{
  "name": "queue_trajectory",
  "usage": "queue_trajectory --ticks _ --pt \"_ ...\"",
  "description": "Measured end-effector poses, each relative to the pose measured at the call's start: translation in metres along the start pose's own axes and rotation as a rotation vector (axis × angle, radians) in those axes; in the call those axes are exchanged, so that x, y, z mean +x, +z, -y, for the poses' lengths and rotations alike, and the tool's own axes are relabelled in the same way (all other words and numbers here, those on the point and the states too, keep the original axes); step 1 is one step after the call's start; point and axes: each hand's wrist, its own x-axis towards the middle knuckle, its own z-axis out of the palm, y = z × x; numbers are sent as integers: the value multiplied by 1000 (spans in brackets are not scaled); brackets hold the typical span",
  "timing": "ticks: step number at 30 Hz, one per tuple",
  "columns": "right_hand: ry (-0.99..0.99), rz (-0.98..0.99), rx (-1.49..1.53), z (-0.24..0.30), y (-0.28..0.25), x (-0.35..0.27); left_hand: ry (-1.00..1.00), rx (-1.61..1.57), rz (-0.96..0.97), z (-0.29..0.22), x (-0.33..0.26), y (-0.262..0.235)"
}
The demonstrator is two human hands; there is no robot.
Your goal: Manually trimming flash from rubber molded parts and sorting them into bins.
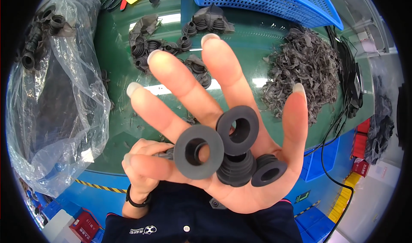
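Note:
Close in front, my right hand (pixel 244 195) is raised with its palm up and its fingers spread. Several dark grey rubber bellows lie on it. One flanged bellows (pixel 183 153) shows its round hole at the little-finger side, and another flanged bellows (pixel 250 142) is beside it. A ribbed bellows (pixel 237 174) sits partly under these, and a tilted bellows (pixel 274 174) rests near the thumb. Lower left, partly behind the right hand, my left hand (pixel 143 150) has curled fingers with a small dark grey bit at their tips, mostly hidden.
More ribbed bellows (pixel 184 43) lie scattered on the green table (pixel 244 56). A heap of grey rubber scraps (pixel 300 67) is at the right. A clear plastic bag (pixel 64 127) with bellows lies left. A blue basket (pixel 266 4) stands at the back; a black cable (pixel 328 170) hangs at right.

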Motion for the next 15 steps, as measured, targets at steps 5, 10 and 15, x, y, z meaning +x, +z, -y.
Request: queue_trajectory --ticks 5,10,15 --pt "-14 45 -23 0 -6 -1 -57 38 -203 -6 -8 5" --pt "-37 110 -66 0 -17 -2 -42 135 -235 -16 0 3" --pt "-66 180 -110 3 -30 -1 2 116 -226 -10 -4 2"
